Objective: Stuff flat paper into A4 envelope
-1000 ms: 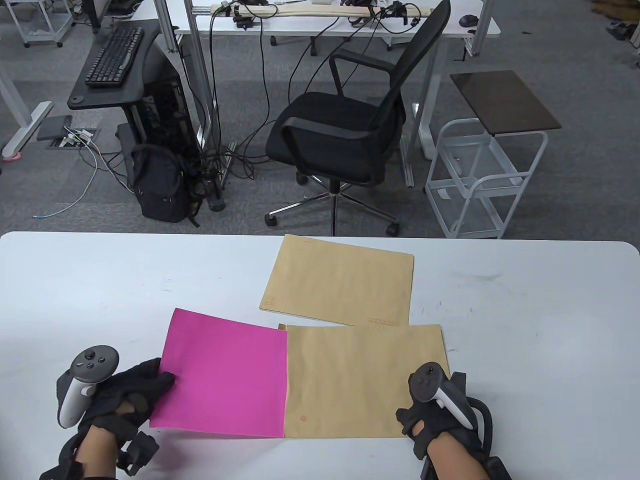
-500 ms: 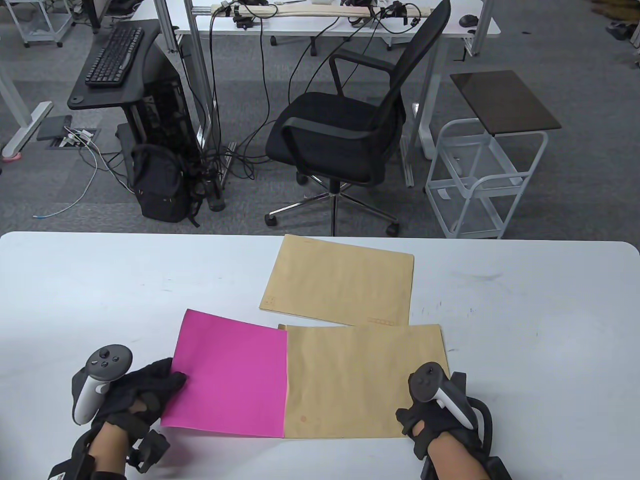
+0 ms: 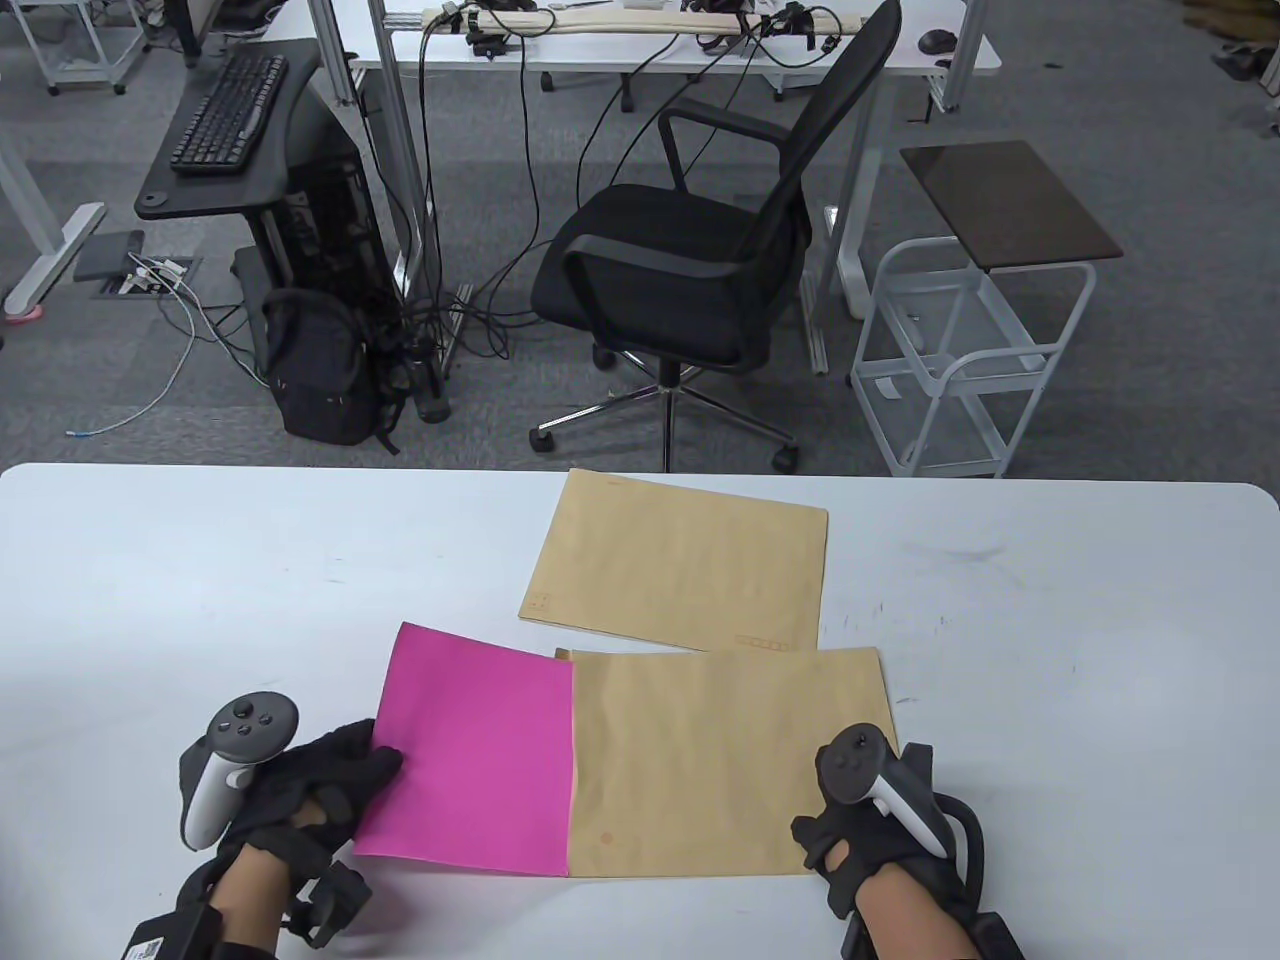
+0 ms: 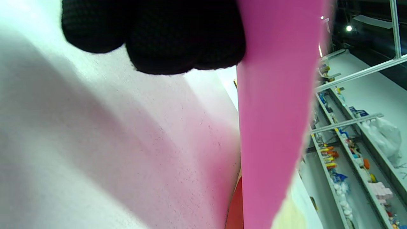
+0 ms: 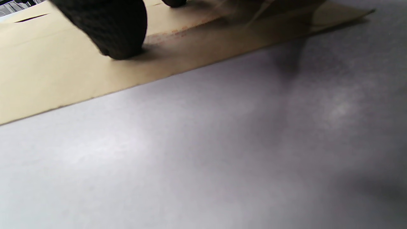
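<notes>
A pink sheet of paper [image 3: 480, 750] lies near the table's front, its right part inside the near brown A4 envelope [image 3: 720, 760]. My left hand [image 3: 350, 785] grips the sheet's left edge, which is lifted a little off the table. In the left wrist view the pink sheet [image 4: 273, 127] runs down under my gloved fingers [image 4: 165, 35]. My right hand [image 3: 850, 830] presses on the envelope's right front corner. In the right wrist view a gloved fingertip [image 5: 111, 28] rests on the envelope [image 5: 47, 76].
A second brown envelope [image 3: 680, 560] lies flat behind the first, its front edge overlapped. The white table [image 3: 200, 580] stretches to both sides. Beyond its far edge stand an office chair [image 3: 690, 270] and a white cart [image 3: 980, 340].
My left hand has moved right with the pink sheet, which has slid further into the near envelope. My right hand has stayed on the envelope's corner.
</notes>
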### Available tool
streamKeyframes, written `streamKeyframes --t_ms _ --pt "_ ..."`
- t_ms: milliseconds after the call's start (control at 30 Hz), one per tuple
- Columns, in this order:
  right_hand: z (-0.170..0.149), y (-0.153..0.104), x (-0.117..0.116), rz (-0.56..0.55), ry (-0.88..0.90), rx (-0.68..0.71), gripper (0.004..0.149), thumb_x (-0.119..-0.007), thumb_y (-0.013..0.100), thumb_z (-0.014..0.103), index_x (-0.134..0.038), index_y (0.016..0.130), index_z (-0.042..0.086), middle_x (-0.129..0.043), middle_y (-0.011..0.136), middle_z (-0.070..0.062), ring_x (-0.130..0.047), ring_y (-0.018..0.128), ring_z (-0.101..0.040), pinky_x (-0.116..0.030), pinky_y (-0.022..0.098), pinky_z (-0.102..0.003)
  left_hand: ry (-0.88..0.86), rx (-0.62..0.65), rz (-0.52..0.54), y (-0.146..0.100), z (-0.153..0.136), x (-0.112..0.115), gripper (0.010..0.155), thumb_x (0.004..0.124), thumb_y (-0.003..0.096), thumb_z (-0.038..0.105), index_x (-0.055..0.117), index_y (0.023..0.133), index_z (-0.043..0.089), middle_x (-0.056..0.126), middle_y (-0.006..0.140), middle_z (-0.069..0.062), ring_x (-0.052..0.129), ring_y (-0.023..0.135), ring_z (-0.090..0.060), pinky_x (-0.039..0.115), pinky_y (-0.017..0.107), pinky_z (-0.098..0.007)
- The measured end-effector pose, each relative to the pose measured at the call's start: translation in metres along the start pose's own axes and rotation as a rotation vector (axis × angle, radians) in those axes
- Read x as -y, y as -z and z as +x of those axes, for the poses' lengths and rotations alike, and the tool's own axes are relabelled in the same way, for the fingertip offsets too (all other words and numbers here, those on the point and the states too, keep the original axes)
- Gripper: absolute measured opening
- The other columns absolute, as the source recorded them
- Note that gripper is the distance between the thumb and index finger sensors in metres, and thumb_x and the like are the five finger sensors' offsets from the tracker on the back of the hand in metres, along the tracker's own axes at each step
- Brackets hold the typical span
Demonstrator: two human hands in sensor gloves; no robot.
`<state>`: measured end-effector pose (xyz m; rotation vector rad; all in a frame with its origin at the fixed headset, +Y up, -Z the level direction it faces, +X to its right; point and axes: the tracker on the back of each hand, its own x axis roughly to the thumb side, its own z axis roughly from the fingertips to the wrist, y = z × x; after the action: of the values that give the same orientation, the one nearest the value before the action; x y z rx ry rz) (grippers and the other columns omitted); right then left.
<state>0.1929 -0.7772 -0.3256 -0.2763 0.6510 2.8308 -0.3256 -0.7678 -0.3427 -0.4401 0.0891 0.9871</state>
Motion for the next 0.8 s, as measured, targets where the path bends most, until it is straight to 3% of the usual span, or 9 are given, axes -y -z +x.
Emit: streamKeyframes --t_ms 800 --pt "0.001 0.002 0.0 0.004 -0.002 0.014 0.075 -0.083 0.048 0.053 -0.042 0.108 0.034 -0.029 0.11 -0.005 -0.04 0.1 -0.044 -0.048 0.07 -0.062 0.09 -0.024 0.031 0.01 0.017 0.047 0.047 0.076 0.0469 0.038 0.079 0.091 0.02 0.099 0.056 0.01 0.105 0.038 -0.015 0.092 0.041 -0.04"
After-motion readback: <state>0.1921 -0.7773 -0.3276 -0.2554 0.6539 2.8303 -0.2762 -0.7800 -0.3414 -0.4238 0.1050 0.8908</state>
